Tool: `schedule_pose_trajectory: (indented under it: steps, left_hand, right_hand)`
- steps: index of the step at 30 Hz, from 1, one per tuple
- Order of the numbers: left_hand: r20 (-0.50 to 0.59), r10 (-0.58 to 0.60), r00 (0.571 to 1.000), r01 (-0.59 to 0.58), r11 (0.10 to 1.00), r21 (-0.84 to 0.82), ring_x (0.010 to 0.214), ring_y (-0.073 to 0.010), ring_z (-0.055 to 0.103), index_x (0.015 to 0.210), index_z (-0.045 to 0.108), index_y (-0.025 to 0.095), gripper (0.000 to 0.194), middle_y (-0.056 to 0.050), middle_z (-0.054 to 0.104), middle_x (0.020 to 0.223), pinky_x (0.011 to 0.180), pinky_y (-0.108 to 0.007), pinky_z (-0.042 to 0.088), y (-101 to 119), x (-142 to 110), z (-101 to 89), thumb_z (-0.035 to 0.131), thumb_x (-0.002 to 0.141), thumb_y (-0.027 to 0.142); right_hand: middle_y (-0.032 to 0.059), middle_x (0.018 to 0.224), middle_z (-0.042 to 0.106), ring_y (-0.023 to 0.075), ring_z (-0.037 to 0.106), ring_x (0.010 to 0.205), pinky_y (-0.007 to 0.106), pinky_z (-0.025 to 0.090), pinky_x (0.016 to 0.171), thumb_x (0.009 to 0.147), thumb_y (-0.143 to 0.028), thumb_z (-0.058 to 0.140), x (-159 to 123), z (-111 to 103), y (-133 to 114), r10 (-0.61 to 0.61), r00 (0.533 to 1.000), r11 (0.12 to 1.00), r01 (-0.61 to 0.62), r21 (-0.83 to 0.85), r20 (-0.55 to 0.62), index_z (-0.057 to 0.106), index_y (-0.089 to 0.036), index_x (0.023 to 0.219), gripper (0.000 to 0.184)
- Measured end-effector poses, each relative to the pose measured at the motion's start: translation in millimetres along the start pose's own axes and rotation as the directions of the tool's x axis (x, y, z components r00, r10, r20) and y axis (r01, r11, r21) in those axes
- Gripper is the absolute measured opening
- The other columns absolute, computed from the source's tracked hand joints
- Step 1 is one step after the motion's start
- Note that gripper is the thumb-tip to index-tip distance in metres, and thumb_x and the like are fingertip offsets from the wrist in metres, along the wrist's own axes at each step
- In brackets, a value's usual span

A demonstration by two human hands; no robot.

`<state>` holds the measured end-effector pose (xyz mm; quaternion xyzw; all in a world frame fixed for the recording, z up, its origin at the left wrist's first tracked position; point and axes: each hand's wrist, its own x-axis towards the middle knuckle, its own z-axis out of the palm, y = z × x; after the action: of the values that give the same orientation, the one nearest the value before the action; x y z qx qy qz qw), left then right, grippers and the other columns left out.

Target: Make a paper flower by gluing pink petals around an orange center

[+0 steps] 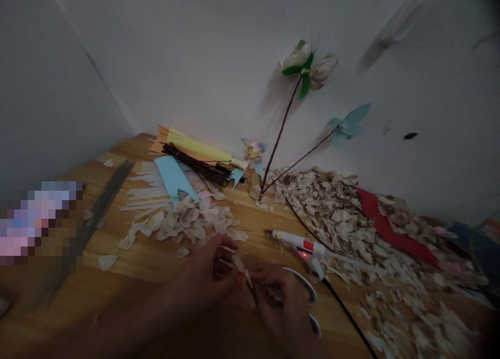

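Note:
Near the bottom middle of the head view, my left hand [214, 268] and my right hand [279, 296] meet at a small cluster of pale petals [239, 263]. An orange bit shows at its centre, dim and slightly blurred. Fingertips of both hands close on the cluster from either side. Partly behind my right hand lie scissors [312, 291], only their grey handle loops showing. A white glue gun [308, 247] with a lit red light rests on the table just beyond. Loose pale petals [195, 218] are heaped in front of my left hand.
Brownish dried petals [328, 208] cover the table's right side, with a red strip [394, 231] across them. A stemmed flower [300, 62] leans against the wall. Dark stems [195, 163], coloured paper [175, 176] and grey wires [105, 197] lie left. A black cord [347, 312] runs toward the front.

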<state>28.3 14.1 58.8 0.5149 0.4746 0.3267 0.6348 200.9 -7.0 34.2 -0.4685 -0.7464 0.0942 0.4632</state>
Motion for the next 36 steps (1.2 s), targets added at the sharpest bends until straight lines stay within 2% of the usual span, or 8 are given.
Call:
schedule_pose_trajectory:
  steps: [5,11,16,21,25,32,36]
  left_hand:
    - [-0.009,0.038,0.999,-0.037,0.997,0.071,0.074,-0.0158,0.06,0.099,0.046,0.021,0.032,-0.002,0.059,0.087,0.064,-0.028,0.046,-1.3,-1.6,1.9,0.056,0.069,0.015]
    - [-0.03,0.012,0.999,-0.011,1.0,0.025,0.071,-0.015,0.061,0.095,0.047,0.02,0.031,0.0,0.058,0.081,0.061,-0.027,0.045,0.8,-0.3,1.3,0.058,0.067,0.016]
    - [-0.022,0.009,1.0,-0.009,1.0,0.014,0.071,-0.0152,0.061,0.095,0.047,0.021,0.03,0.001,0.059,0.081,0.061,-0.027,0.044,4.3,-2.3,1.5,0.06,0.068,0.019]
    - [-0.034,0.016,0.999,-0.015,1.0,0.025,0.07,-0.0144,0.06,0.096,0.047,0.021,0.031,0.002,0.056,0.08,0.063,-0.027,0.045,2.0,-2.1,2.1,0.058,0.068,0.016]
    - [-0.04,0.003,0.999,-0.002,0.999,0.037,0.071,-0.0148,0.06,0.097,0.047,0.021,0.033,0.001,0.057,0.082,0.062,-0.027,0.045,-1.2,-0.1,1.8,0.059,0.066,0.017]
    - [-0.045,-0.005,0.999,0.005,1.0,0.012,0.068,-0.0142,0.059,0.095,0.047,0.02,0.033,0.002,0.058,0.077,0.059,-0.026,0.043,-2.6,2.3,1.9,0.061,0.065,0.017]
    - [-0.048,-0.018,0.999,0.016,0.999,-0.038,0.068,-0.0151,0.06,0.094,0.047,0.02,0.036,0.002,0.059,0.074,0.06,-0.027,0.044,-3.8,3.6,1.3,0.064,0.063,0.018]
  right_hand:
    - [-0.0012,0.07,0.07,0.0172,0.066,0.058,0.025,0.05,0.047,0.077,-0.017,0.06,-2.6,-1.4,3.1,-0.023,0.999,1.0,0.024,-0.016,0.045,0.053,-0.027,0.077,0.011]
    - [-0.0013,0.074,0.069,0.0167,0.067,0.063,0.026,0.052,0.053,0.075,-0.014,0.06,-5.5,1.3,7.6,-0.043,0.999,0.999,0.043,0.002,0.007,0.051,-0.027,0.085,0.018]
    - [-0.0014,0.071,0.069,0.0171,0.067,0.061,0.026,0.052,0.051,0.075,-0.015,0.06,-5.7,1.8,6.7,-0.024,1.0,0.999,0.024,-0.023,-0.012,0.051,-0.026,0.081,0.016]
    - [-0.0022,0.069,0.069,0.0172,0.067,0.06,0.025,0.051,0.048,0.076,-0.015,0.059,-3.4,0.6,6.2,-0.013,1.0,1.0,0.013,-0.005,0.029,0.051,-0.027,0.077,0.014]
    - [-0.002,0.068,0.069,0.0178,0.067,0.058,0.026,0.051,0.047,0.075,-0.016,0.06,-3.7,2.0,7.2,-0.022,1.0,0.999,0.022,-0.029,-0.002,0.053,-0.027,0.078,0.014]
    - [-0.0003,0.067,0.068,0.0176,0.067,0.058,0.026,0.053,0.048,0.073,-0.019,0.062,-10.4,5.9,8.4,0.114,0.993,0.993,-0.113,0.045,-0.034,0.053,-0.025,0.078,0.012]
    - [0.0011,0.067,0.068,0.0184,0.067,0.061,0.027,0.054,0.051,0.073,-0.02,0.061,-14.9,8.6,10.6,0.233,0.972,0.967,-0.232,0.103,0.0,0.053,-0.024,0.076,0.01]
